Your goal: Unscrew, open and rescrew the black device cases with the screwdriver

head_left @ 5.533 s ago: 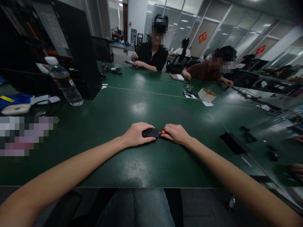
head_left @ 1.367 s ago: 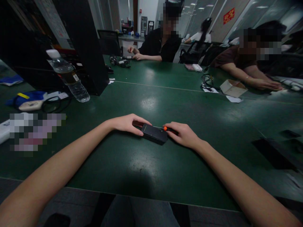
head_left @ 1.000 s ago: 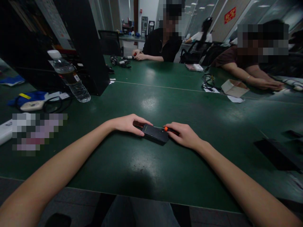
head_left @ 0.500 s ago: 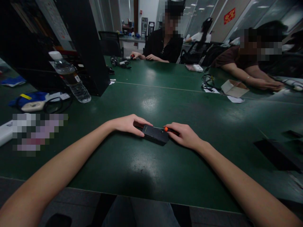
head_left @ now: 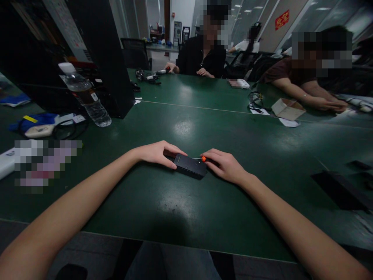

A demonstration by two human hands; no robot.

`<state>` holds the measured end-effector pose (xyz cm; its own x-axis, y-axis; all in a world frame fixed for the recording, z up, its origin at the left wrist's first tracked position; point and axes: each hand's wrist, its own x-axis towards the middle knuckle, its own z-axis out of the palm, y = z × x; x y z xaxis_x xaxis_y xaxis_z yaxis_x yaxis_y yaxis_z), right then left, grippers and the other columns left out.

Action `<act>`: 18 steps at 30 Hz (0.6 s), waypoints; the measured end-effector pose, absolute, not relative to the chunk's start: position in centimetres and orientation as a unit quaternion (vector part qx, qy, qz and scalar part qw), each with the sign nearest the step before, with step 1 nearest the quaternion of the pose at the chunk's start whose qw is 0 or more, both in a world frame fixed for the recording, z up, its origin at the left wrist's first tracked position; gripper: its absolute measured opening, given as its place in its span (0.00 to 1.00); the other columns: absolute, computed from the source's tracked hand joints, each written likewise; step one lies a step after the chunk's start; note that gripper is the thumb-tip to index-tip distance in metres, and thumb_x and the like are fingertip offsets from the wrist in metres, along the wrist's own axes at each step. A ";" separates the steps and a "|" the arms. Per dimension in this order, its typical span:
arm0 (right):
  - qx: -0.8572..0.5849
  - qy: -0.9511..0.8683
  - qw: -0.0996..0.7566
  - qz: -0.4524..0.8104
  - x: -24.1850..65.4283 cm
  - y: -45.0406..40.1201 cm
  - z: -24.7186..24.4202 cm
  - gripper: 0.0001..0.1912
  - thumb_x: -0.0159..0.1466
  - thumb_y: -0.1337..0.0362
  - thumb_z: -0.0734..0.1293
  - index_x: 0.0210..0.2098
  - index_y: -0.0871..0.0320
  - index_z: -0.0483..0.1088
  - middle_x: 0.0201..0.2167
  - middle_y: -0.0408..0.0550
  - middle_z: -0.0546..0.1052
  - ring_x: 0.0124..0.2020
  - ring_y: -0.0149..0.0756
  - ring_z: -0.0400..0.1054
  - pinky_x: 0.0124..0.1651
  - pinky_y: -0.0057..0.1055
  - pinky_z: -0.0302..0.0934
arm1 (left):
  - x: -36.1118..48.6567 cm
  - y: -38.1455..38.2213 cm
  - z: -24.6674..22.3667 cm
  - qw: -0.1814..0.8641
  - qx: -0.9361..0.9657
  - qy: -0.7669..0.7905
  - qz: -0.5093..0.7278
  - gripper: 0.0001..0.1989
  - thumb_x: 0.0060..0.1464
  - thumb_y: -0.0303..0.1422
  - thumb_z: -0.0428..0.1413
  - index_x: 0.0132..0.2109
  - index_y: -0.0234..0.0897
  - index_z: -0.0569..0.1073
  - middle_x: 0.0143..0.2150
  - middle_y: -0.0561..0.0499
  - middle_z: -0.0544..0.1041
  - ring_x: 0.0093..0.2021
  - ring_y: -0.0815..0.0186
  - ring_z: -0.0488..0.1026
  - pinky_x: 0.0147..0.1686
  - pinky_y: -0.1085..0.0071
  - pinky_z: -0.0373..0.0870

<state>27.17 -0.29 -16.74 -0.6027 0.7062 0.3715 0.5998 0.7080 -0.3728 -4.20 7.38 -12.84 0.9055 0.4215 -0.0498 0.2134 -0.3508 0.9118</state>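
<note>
A small black box (head_left: 190,166) lies on the green table in front of me. My left hand (head_left: 159,153) grips its left end between thumb and fingers. My right hand (head_left: 223,165) is closed round a screwdriver (head_left: 203,158) with an orange collar, whose handle is mostly hidden by the fingers. The thin metal shaft points left along the far edge of the box. Whether its tip touches the box is too small to tell.
A water bottle (head_left: 86,95) stands at the left beside a tall black case (head_left: 101,50). Blue packets and a cable lie left. A black object (head_left: 340,190) is at the right. Beyond are an open carton (head_left: 288,109), cables (head_left: 256,102) and people seated across the table (head_left: 186,112).
The fingers of my right hand have shifted slightly on the screwdriver, and less of its handle shows. Across the table, a person's hands have moved apart. The box stays put.
</note>
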 end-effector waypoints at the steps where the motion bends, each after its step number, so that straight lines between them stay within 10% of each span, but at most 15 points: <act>1: -0.367 -0.889 0.251 0.105 27.2 -0.3 -16.8 0.15 0.73 0.63 0.61 0.55 0.56 0.73 0.47 0.54 0.79 0.44 0.40 0.76 0.47 0.39 0.71 | -4.2 7.4 -12.8 0.534 0.816 0.196 0.100 0.28 0.51 0.30 0.69 0.60 0.46 0.78 0.59 0.45 0.79 0.58 0.54 0.77 0.58 0.62 0.72; 18: -0.441 -0.870 0.215 0.054 27.9 0.2 -16.6 0.13 0.70 0.66 0.62 0.51 0.56 0.73 0.49 0.52 0.77 0.48 0.43 0.74 0.49 0.40 0.71 | -3.4 7.0 -14.2 0.515 0.800 0.213 0.222 0.18 0.54 0.34 0.66 0.52 0.37 0.82 0.51 0.43 0.80 0.49 0.59 0.79 0.47 0.68 0.74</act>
<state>27.88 0.20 -16.63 -0.5185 0.7899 0.3273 0.7436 0.6056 -0.2835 -3.37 7.03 -14.24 0.8110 0.5693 0.1351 0.1127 -0.3786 0.9187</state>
